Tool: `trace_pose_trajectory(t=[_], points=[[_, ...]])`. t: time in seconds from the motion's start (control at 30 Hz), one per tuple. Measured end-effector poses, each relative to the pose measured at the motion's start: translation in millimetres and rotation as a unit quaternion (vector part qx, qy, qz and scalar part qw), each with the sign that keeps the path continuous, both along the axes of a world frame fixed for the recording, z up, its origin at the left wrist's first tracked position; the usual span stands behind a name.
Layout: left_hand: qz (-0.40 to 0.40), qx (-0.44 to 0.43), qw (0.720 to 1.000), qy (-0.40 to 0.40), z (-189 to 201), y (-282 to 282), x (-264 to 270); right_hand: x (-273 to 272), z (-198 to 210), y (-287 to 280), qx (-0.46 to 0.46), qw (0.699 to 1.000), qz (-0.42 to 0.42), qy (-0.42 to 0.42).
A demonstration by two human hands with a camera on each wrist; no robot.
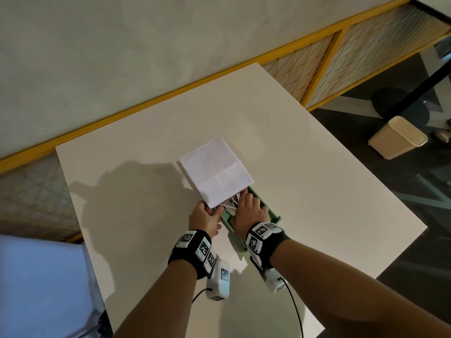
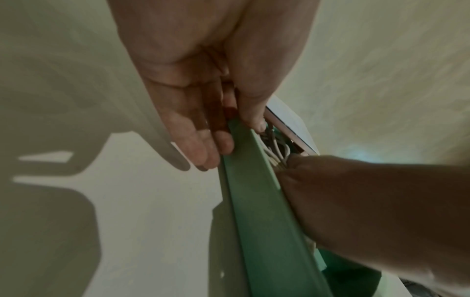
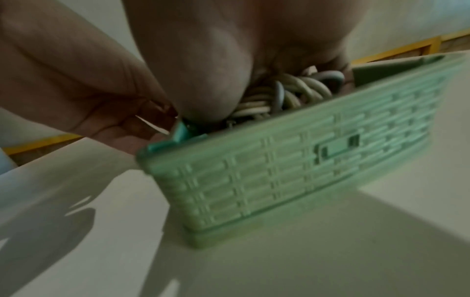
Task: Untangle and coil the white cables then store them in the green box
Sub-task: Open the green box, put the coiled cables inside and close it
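A green basket-weave box (image 1: pixel 275 217) (image 3: pixel 279 170) stands on the white table (image 1: pixel 317 179), near its front. Coiled white cables (image 1: pixel 229 206) (image 2: pixel 276 152) (image 3: pixel 300 86) lie inside it. My right hand (image 1: pixel 249 208) (image 3: pixel 203 70) rests palm-down on the cables, its fingers stretched forward. My left hand (image 1: pixel 206 215) (image 2: pixel 239 134) pinches the box's left wall (image 2: pixel 254 201), thumb inside and fingers outside. A white creased sheet (image 1: pixel 217 173) covers the far half of the box and hides what is under it.
The table's right edge runs close to the box's right side. A beige bin (image 1: pixel 397 137) stands on the dark floor to the right. Yellow-framed lattice panels (image 1: pixel 317 62) line the wall behind. A pale blue object (image 1: pixel 41 284) sits at lower left.
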State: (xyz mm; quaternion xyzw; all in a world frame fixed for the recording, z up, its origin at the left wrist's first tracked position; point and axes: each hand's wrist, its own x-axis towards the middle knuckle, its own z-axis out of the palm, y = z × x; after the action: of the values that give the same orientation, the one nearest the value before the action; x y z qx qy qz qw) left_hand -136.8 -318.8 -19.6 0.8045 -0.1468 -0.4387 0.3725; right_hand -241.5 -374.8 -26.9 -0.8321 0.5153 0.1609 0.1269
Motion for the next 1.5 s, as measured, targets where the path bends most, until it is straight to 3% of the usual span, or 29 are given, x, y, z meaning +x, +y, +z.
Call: trace_pose_trajectory(t=[0.13,0.33,0.47,0.53,0.6,0.67,0.73,0.8,0.9,1.0,1.17,1.23,1.3,1.4,1.43,1.5], points=[[-0.006,-0.001,1.0,-0.005,-2.0,0.6,1.4,1.8,-2.2,-2.6,0.023,0.998,-0.023,-0.045],[-0.009,-0.02,0.997,-0.075,-2.8,6.7,1.4,-18.3,6.5,-9.9,0.091,0.975,-0.017,-0.202],[0.007,-0.043,0.985,-0.167,7.5,9.1,-0.6,-28.2,9.8,-3.7,0.095,0.979,0.017,-0.178],[-0.051,-0.084,0.956,-0.278,12.2,11.8,-2.2,-26.7,9.2,-2.3,0.076,0.983,0.026,-0.163],[-0.164,-0.124,0.904,-0.374,15.0,12.9,-8.5,-23.5,8.5,-1.3,0.053,0.986,0.024,-0.154],[-0.294,-0.159,0.868,-0.366,16.8,14.2,-18.5,-21.0,7.4,0.5,0.035,0.987,0.008,-0.156],[-0.384,-0.145,0.855,-0.317,15.5,17.2,-25.8,-20.4,6.5,-0.8,0.041,0.983,-0.012,-0.18],[-0.405,-0.125,0.852,-0.308,13.1,17.8,-24.0,-23.4,8.0,-5.3,0.059,0.971,-0.019,-0.232],[-0.433,-0.153,0.814,-0.355,13.7,18.4,-20.5,-38.6,13.4,-9.1,0.07,0.949,-0.009,-0.306],[-0.455,-0.139,0.775,-0.416,10.4,20.2,-17.9,-61.9,23.0,-4.8,0.074,0.951,0.059,-0.294],[-0.455,-0.087,0.806,-0.368,12.6,18.1,-18.6,-106.3,20.0,-2.6,0.077,0.964,0.199,-0.161],[-0.423,-0.113,0.837,-0.328,13.0,17.3,-14.2,-113.5,18.3,-2.6,0.066,0.962,0.243,-0.104],[-0.359,-0.154,0.858,-0.333,15.8,16.8,-8.0,-112.6,15.8,-2.9,0.034,0.961,0.269,-0.052],[-0.233,-0.186,0.867,-0.399,16.9,13.6,6.2,-107.6,13.7,-1.7,0.024,0.962,0.269,-0.047],[-0.184,-0.173,0.881,-0.4,18.7,11.3,9.7,-106.1,14.0,0.4,0.026,0.961,0.272,-0.042],[-0.077,-0.095,0.944,-0.307,21.4,6.1,16.9,-104.6,10.4,3.1,0.01,0.956,0.29,-0.033]])
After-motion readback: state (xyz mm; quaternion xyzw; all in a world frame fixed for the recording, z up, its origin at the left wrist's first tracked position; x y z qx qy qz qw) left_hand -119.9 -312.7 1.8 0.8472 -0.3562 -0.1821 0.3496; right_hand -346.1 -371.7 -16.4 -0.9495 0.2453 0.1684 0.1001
